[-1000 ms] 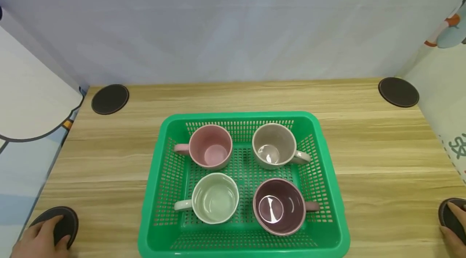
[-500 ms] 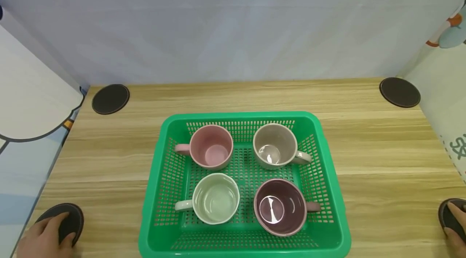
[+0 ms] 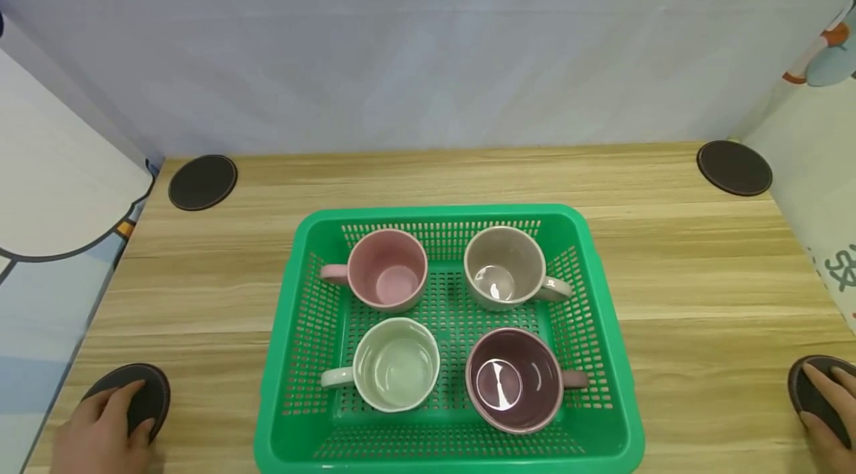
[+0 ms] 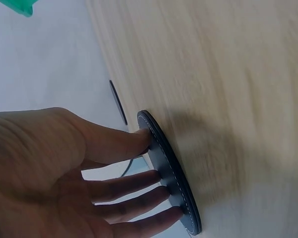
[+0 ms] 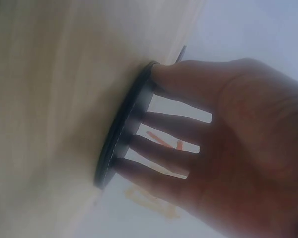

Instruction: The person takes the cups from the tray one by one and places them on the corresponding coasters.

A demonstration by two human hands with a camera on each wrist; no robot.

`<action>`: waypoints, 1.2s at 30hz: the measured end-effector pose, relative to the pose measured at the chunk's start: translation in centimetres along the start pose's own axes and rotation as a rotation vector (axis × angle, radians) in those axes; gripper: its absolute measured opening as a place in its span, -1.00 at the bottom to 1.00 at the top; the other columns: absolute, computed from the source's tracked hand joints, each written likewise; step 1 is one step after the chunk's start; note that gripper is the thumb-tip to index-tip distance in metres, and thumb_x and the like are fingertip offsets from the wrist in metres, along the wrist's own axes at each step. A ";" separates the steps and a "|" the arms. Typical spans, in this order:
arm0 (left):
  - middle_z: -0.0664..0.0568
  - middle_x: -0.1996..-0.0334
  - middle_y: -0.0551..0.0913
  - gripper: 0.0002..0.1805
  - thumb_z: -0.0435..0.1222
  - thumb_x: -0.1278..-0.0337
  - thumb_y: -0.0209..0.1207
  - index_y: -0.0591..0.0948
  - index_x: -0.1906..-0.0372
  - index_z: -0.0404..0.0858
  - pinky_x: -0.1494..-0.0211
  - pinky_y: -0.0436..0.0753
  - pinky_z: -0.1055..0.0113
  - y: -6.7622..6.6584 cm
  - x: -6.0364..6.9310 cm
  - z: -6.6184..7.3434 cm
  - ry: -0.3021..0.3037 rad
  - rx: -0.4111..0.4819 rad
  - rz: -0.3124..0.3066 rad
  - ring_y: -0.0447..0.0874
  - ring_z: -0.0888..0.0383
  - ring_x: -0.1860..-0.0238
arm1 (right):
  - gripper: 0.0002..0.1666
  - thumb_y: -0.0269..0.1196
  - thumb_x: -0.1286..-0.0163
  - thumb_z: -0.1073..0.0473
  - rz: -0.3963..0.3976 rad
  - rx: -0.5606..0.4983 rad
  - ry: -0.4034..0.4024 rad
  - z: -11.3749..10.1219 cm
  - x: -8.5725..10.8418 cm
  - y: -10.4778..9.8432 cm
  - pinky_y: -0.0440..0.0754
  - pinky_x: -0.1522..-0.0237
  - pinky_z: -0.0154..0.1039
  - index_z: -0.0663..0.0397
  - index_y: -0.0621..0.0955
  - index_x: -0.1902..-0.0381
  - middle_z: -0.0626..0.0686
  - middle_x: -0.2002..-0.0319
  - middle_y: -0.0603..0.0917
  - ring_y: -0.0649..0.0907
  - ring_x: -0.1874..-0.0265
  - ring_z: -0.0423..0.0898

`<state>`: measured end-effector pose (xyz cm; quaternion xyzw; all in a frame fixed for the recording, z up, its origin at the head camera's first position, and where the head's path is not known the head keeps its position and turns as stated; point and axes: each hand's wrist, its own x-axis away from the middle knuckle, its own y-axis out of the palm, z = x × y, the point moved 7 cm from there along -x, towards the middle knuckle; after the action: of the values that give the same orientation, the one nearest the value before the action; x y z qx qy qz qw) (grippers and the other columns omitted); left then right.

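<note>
At the near left of the table, my left hand (image 3: 100, 433) rests its fingertips on a black round coaster (image 3: 151, 394). In the left wrist view the fingers of the left hand (image 4: 84, 173) are spread and fairly straight against the face of the coaster (image 4: 164, 166). My right hand (image 3: 832, 411) touches another black coaster (image 3: 799, 385) at the near right. The right wrist view shows the right hand (image 5: 213, 134) with extended fingertips and thumb on its coaster (image 5: 120, 141). Both coasters lie on or very close to the wood; the exact contact is unclear.
A green basket (image 3: 282, 355) stands at centre, holding a pink cup (image 3: 388, 266), a grey cup (image 3: 501, 266), a pale green cup (image 3: 396, 364) and a purple cup (image 3: 513, 381). Black coasters lie at the far left (image 3: 203, 182) and far right (image 3: 734, 168) corners.
My left hand and its coaster have shifted right and slightly away from me. My right hand and its coaster have moved a little left and away from me. The basket and cups stay put.
</note>
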<state>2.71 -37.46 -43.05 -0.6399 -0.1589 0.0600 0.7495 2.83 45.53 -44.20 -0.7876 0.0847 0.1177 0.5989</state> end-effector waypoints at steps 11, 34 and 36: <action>-0.76 -0.01 0.46 -0.45 -0.53 -0.04 0.41 0.51 -0.15 -0.66 0.01 0.47 -0.51 -0.3 -0.2 1.6 0.117 0.045 0.050 0.49 -0.58 0.06 | -0.35 -0.15 -0.73 -0.11 0.037 -0.105 -0.091 -1.7 -1.2 -0.3 -0.05 -0.63 0.39 0.12 0.35 -0.56 0.80 -0.11 0.43 0.35 -0.31 0.75; -0.72 -0.02 0.47 -0.44 -0.62 0.08 0.44 0.56 -0.13 -0.61 0.02 0.47 -0.49 -1.5 -0.3 4.9 0.239 0.076 0.151 0.48 -0.65 0.07 | -0.41 0.17 -0.63 0.21 -0.154 0.005 -0.106 -6.2 -4.8 0.4 0.25 -0.27 0.69 0.15 0.39 -0.53 0.63 -0.24 0.48 0.44 -0.04 0.76; -0.73 -0.04 0.46 -0.43 -0.62 0.06 0.43 0.55 -0.15 -0.61 -0.02 0.45 -0.50 -1.5 -0.4 5.2 0.241 0.075 0.140 0.46 -0.64 0.04 | -0.39 0.23 -0.56 0.28 -0.164 0.004 -0.115 -6.7 -5.1 0.6 0.27 -0.26 0.68 0.18 0.41 -0.51 0.63 -0.25 0.48 0.45 -0.05 0.75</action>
<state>0.52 -32.92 -40.93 -0.6234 -0.0204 0.0405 0.7806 -1.69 38.91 -41.54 -0.7827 -0.0144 0.1128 0.6120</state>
